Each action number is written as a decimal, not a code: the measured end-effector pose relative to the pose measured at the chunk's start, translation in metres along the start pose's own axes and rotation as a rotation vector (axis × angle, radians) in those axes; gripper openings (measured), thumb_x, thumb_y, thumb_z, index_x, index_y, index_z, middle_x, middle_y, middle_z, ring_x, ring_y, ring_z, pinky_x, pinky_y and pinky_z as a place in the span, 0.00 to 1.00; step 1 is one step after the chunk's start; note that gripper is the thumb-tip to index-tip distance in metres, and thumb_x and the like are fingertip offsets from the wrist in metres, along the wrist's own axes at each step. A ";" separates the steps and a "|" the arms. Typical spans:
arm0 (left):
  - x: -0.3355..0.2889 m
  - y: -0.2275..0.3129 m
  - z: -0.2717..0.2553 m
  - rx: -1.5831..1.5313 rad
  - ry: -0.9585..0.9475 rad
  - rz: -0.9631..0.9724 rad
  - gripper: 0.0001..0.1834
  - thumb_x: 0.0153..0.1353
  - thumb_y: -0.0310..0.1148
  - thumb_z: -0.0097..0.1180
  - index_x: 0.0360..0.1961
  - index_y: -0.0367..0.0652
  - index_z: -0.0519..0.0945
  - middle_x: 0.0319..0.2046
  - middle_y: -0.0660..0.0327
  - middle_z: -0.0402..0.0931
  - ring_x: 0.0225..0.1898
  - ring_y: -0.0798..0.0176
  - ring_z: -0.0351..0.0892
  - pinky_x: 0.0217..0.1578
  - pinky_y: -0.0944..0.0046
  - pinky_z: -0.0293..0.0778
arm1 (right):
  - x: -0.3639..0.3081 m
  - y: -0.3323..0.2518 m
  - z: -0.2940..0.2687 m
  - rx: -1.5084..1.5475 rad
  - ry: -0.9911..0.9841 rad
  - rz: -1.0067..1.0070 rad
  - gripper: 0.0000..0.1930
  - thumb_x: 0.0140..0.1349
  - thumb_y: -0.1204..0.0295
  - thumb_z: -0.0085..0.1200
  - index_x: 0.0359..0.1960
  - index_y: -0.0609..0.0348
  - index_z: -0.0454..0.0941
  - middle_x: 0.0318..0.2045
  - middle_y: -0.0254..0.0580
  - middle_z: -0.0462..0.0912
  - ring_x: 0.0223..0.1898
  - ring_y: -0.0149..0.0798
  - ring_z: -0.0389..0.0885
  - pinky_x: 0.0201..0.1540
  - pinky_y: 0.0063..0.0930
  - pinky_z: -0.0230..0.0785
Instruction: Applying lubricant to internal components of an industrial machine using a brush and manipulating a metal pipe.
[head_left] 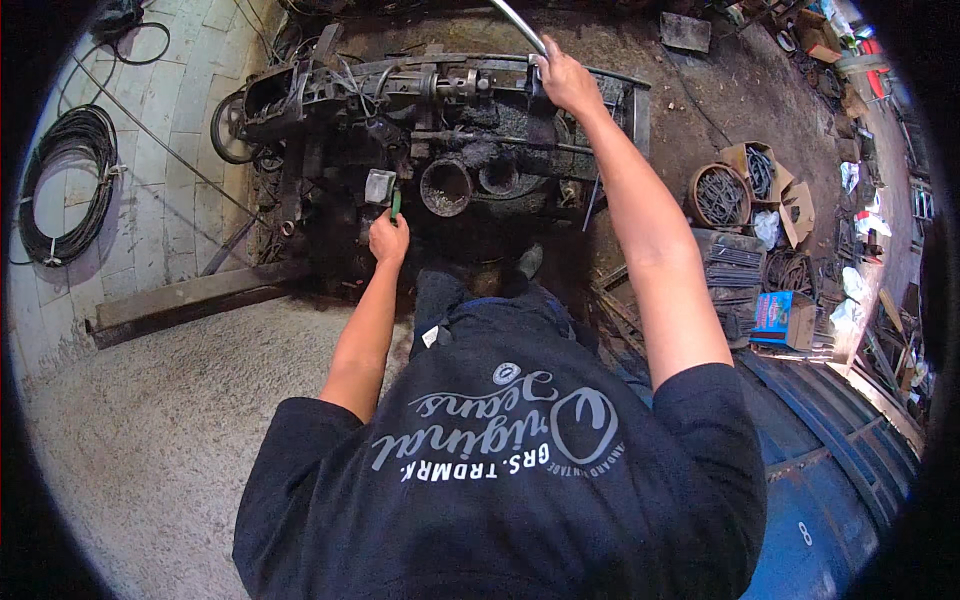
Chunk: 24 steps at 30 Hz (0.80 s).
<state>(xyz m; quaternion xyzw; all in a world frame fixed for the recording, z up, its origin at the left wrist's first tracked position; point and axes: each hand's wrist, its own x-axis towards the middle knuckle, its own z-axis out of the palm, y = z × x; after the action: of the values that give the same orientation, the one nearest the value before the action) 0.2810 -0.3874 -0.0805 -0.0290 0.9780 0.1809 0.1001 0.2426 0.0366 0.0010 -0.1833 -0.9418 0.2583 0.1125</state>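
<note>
My left hand (388,238) is closed around a slim green handle (396,203); what the handle belongs to is hard to make out. Right beside it sits a small pale grey box (380,186). Stretched far forward, my right hand (570,82) grips the end of a shiny metal rod (517,22) that runs up and left out of the picture. Under that hand lies the right part of a dark, greasy machine (400,88), with a horizontal metal shaft and a round chuck-like part (472,84).
Two round cans (446,188) (500,178) stand below the machine, near metal shavings. A black cable coil (70,185) lies at left on pale tiles. At right are a basket (719,195) of metal pieces, a cardboard box (797,212), stacked dark bars (728,275) and a blue metal panel (800,520).
</note>
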 end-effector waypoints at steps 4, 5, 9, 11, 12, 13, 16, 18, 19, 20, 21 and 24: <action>0.002 -0.007 0.005 -0.001 0.011 0.007 0.19 0.60 0.40 0.54 0.48 0.42 0.82 0.38 0.44 0.82 0.43 0.40 0.81 0.45 0.47 0.76 | 0.002 -0.002 0.002 0.002 0.008 -0.007 0.26 0.71 0.55 0.39 0.67 0.50 0.60 0.45 0.62 0.80 0.46 0.63 0.79 0.48 0.56 0.71; 0.003 -0.010 0.007 -0.013 0.011 0.000 0.19 0.60 0.40 0.54 0.49 0.43 0.82 0.37 0.44 0.82 0.43 0.40 0.81 0.45 0.47 0.76 | 0.002 -0.004 0.002 0.003 0.008 -0.010 0.26 0.71 0.55 0.39 0.67 0.50 0.60 0.45 0.61 0.80 0.46 0.63 0.79 0.48 0.56 0.71; 0.000 -0.003 0.001 -0.018 -0.014 -0.010 0.19 0.60 0.42 0.54 0.49 0.45 0.82 0.40 0.44 0.81 0.45 0.40 0.80 0.46 0.47 0.75 | 0.001 -0.004 0.000 -0.001 -0.022 0.005 0.26 0.71 0.55 0.38 0.67 0.50 0.60 0.45 0.61 0.80 0.46 0.63 0.79 0.48 0.56 0.71; -0.001 -0.003 0.000 -0.002 -0.003 0.036 0.18 0.60 0.40 0.54 0.47 0.42 0.82 0.37 0.45 0.82 0.43 0.40 0.81 0.44 0.47 0.76 | 0.000 -0.005 0.000 -0.008 -0.009 -0.003 0.26 0.71 0.55 0.38 0.67 0.51 0.60 0.45 0.62 0.80 0.46 0.63 0.79 0.48 0.55 0.71; -0.001 -0.003 0.000 -0.002 -0.002 0.037 0.18 0.60 0.40 0.54 0.47 0.42 0.82 0.37 0.45 0.82 0.43 0.40 0.81 0.44 0.47 0.76 | 0.001 -0.003 0.001 -0.008 -0.008 -0.003 0.26 0.71 0.55 0.38 0.67 0.51 0.60 0.45 0.62 0.80 0.46 0.63 0.79 0.48 0.55 0.71; -0.001 -0.003 0.001 0.002 0.010 0.039 0.18 0.60 0.40 0.54 0.47 0.42 0.82 0.37 0.45 0.82 0.42 0.41 0.81 0.44 0.47 0.76 | 0.001 -0.002 0.002 0.000 0.000 -0.002 0.26 0.71 0.55 0.38 0.67 0.52 0.61 0.44 0.62 0.81 0.46 0.62 0.80 0.48 0.55 0.71; -0.001 -0.003 0.001 -0.003 0.014 0.040 0.18 0.60 0.40 0.54 0.48 0.43 0.82 0.38 0.45 0.82 0.42 0.41 0.81 0.44 0.47 0.76 | 0.002 0.000 0.003 -0.003 0.006 -0.003 0.26 0.71 0.55 0.38 0.66 0.52 0.61 0.43 0.62 0.81 0.46 0.62 0.80 0.48 0.55 0.71; 0.000 -0.005 0.001 -0.012 0.007 0.038 0.18 0.60 0.40 0.54 0.48 0.43 0.82 0.38 0.45 0.82 0.42 0.41 0.81 0.44 0.47 0.76 | 0.002 0.000 0.002 -0.015 0.004 -0.004 0.26 0.71 0.55 0.38 0.66 0.52 0.62 0.43 0.62 0.81 0.46 0.61 0.80 0.48 0.55 0.71; 0.000 -0.005 0.001 -0.006 0.014 0.039 0.18 0.60 0.40 0.54 0.48 0.43 0.82 0.38 0.45 0.82 0.42 0.41 0.81 0.44 0.47 0.76 | 0.001 -0.001 0.001 -0.014 0.003 -0.008 0.26 0.71 0.55 0.38 0.66 0.52 0.62 0.43 0.62 0.81 0.46 0.61 0.80 0.48 0.55 0.71; 0.000 -0.006 0.001 0.001 0.020 0.040 0.18 0.60 0.40 0.54 0.48 0.43 0.82 0.38 0.45 0.82 0.42 0.41 0.81 0.44 0.47 0.76 | 0.001 -0.002 0.001 -0.013 0.001 -0.011 0.26 0.71 0.54 0.38 0.66 0.52 0.62 0.43 0.61 0.81 0.46 0.61 0.80 0.48 0.55 0.71; -0.001 -0.005 0.001 0.001 0.019 0.042 0.18 0.60 0.40 0.54 0.48 0.43 0.82 0.38 0.45 0.82 0.42 0.41 0.81 0.44 0.47 0.76 | 0.001 -0.002 0.000 -0.014 0.001 -0.010 0.26 0.71 0.54 0.38 0.66 0.52 0.62 0.43 0.61 0.81 0.46 0.61 0.80 0.48 0.55 0.71; 0.000 -0.003 0.000 0.010 0.018 0.039 0.19 0.60 0.40 0.54 0.49 0.43 0.82 0.37 0.45 0.82 0.41 0.41 0.82 0.43 0.47 0.76 | 0.001 -0.003 0.000 -0.026 -0.002 -0.003 0.26 0.71 0.55 0.38 0.66 0.52 0.62 0.44 0.61 0.81 0.46 0.61 0.80 0.48 0.55 0.71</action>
<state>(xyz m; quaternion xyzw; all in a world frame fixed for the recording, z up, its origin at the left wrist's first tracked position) 0.2817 -0.3900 -0.0816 -0.0113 0.9801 0.1778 0.0879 0.2408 0.0345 0.0032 -0.1829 -0.9455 0.2461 0.1095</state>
